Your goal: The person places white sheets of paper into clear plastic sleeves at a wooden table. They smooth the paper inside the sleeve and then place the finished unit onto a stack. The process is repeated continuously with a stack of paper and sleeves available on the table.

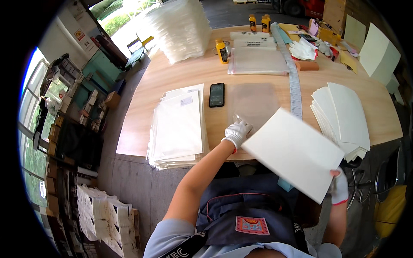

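Observation:
My right hand (339,188), in a white glove, grips one corner of a white rectangular board (294,152), thumb on top. The board is held tilted over the table's near edge. My left hand (238,131), also gloved, has its fingers closed on the near edge of a clear plastic bag (254,101) lying flat on the table. Some of the film bunches up at the fingertips. The board's left corner comes close to my left hand. To the right lies a fanned stack of white boards (344,112); to the left is a pile of bagged boards (178,129), the top one labelled.
A black phone (217,95) lies beside the bag. A strip of labels (295,92) runs down the wooden table (137,120). Farther back are more plastic bags (258,60), an orange bottle (222,51), white gloves (303,50) and a tall stack of translucent sheets (178,32).

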A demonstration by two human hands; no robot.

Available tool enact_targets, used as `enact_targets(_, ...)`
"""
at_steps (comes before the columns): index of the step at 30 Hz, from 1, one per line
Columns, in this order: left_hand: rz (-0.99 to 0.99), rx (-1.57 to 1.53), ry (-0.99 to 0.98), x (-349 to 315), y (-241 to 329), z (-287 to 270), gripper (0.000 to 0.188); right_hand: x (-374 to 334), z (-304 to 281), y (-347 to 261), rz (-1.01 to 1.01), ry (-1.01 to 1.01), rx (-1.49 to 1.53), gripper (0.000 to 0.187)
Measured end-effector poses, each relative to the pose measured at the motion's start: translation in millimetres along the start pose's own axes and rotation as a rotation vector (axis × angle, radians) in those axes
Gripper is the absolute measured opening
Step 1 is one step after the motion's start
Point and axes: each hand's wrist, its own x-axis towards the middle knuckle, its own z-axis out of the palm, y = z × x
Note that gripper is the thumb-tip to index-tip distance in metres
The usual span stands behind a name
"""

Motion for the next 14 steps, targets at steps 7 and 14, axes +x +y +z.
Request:
enact_targets(7,0.035,0.077,0.037,7,-5,18,0.028,-15,29,35,0.265,-0.123,0.096,0.052)
enact_targets(14,0.030,-0.081,0.149,4,-23,35,0.041,-2,-4,75,0.258,-0.007,0.127,0.053)
